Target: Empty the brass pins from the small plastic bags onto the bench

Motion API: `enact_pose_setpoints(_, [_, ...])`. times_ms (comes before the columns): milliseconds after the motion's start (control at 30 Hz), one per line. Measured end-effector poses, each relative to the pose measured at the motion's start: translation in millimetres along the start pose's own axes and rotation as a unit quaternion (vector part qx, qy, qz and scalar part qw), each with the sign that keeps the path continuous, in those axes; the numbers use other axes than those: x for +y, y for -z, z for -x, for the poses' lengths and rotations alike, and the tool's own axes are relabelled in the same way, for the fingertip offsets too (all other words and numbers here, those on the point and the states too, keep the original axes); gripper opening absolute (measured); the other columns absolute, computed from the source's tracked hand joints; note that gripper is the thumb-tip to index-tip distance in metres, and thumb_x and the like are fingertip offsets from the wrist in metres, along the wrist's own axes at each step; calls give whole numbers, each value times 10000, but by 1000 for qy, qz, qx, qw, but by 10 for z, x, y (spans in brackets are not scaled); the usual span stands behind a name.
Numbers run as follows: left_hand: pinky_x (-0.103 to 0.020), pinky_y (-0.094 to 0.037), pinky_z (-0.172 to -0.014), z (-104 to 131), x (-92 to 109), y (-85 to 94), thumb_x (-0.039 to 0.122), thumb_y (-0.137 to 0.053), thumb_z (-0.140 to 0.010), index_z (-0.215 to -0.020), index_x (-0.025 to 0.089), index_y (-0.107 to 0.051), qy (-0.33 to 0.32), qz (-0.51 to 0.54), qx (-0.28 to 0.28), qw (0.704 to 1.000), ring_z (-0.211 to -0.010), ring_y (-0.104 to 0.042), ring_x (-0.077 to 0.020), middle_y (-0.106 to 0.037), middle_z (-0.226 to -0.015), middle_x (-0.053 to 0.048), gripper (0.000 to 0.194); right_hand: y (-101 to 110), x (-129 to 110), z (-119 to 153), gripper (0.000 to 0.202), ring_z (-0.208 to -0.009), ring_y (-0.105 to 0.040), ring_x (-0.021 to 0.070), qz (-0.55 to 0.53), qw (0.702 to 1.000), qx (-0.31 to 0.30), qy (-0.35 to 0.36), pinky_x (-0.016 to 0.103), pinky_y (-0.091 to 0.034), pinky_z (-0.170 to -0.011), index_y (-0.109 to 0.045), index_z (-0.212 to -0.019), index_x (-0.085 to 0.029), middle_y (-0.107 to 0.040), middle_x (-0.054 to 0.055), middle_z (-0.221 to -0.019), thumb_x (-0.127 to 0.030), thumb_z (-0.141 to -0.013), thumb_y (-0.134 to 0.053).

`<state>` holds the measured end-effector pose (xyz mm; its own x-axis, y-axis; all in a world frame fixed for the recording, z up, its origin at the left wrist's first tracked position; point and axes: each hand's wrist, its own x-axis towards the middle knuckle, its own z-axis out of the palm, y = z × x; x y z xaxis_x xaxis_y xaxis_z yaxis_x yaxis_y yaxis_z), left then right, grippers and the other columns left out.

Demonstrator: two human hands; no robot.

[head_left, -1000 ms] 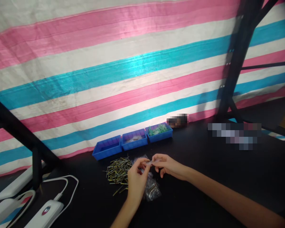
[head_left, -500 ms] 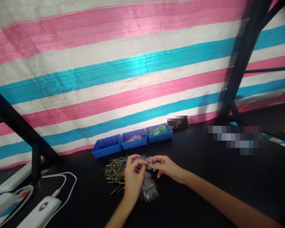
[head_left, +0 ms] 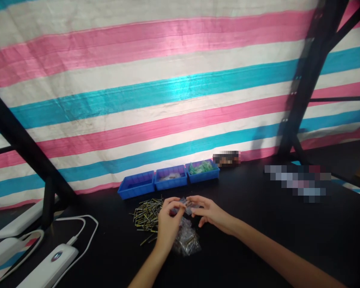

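The right hand (head_left: 212, 214) has its fingers a bit wider than before, holding a small clear bag (head_left: 191, 207). The left hand (head_left: 168, 218) pinches its edge, near thin sticks (head_left: 147, 216).

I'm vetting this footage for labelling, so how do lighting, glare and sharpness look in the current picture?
Head view: glare brightens a teal stripe on the striped sheet; the black tabletop looks dark; clear plastic between the left hand and right hand lacks fine detail; pixelation masks areas right of the blue bins.
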<state>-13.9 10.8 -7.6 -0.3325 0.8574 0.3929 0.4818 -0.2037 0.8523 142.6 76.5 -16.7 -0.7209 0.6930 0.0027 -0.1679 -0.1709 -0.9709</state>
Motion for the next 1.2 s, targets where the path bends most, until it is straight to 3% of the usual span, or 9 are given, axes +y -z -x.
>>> enact_pose_setpoints(133, [-307, -444, -700, -55, -43, 37, 260, -592, -703, -648, 190, -674, -3, -7, -11, 1000, -906, -580, -221, -601, -940, -70, 121, -17, -24, 23, 334, -843, -559, 155, 15, 1000, 1, 3, 183, -518, -532, -646, -1009, -200, -586, 63, -1031, -271, -686, -697])
enact_pose_setpoints(300, [-335, -425, -788, -88, -52, 64, 204, -599, -696, -638, 193, -667, -8, -14, -36, 999, -919, -576, -213, -609, -939, -61, 90, 2, -10, 19, 428, -824, -579, 151, 43, 999, 25, 19, 200, -530, -523, -585, -1112, -246, -554, 57, -1119, -268, -696, -679])
enact_pose_setpoints(400, [-330, -416, -822, -77, -34, 59, 171, -611, -687, -616, 188, -660, -10, -8, -56, 998, -927, -576, -205, -607, -933, -57, 88, 41, 8, -1, 350, -738, -578, 127, 111, 990, 40, 73, 206, -529, -488, -623, -1049, -223, -548, 56, -1093, -260, -703, -662])
enact_pose_setpoints(600, [-336, -400, -864, -33, -14, 20, 131, -610, -689, -603, 185, -656, -21, -10, -68, 997, -931, -572, -194, -591, -922, -54, 112, 87, 6, -8, 148, -599, -516, 75, 264, 946, 55, 181, 212, -519, -458, -722, -830, -213, -523, 49, -1061, -245, -711, -640])
enact_pose_setpoints(933, [-297, -439, -760, 5, 20, -18, 82, -553, -674, -642, 172, -633, -39, 16, -19, 999, -793, -576, -165, -586, -783, -27, 124, 102, 30, -30, 243, -635, -543, 90, 260, 953, 56, 146, 204, -523, -447, -706, -893, -195, -523, 62, -1083, -335, -697, -671])
enact_pose_setpoints(1100, [-295, -442, -716, 2, 6, -22, 117, -536, -690, -793, 175, -647, -19, 19, 13, 1000, -762, -571, -163, -605, -810, -30, 163, 117, 40, -80, 345, -666, -586, 123, 247, 958, 93, 115, 205, -506, -418, -692, -877, -171, -528, 85, -1118, -464, -701, -639])
enact_pose_setpoints(1200, [-300, -445, -712, -3, -11, -28, 116, -521, -692, -866, 168, -632, -11, 23, 40, 999, -760, -570, -165, -609, -818, -35, 213, 171, 30, -126, 424, -643, -583, 143, 220, 962, 132, 89, 208, -485, -395, -675, -883, -156, -600, 92, -983, -524, -675, -638])
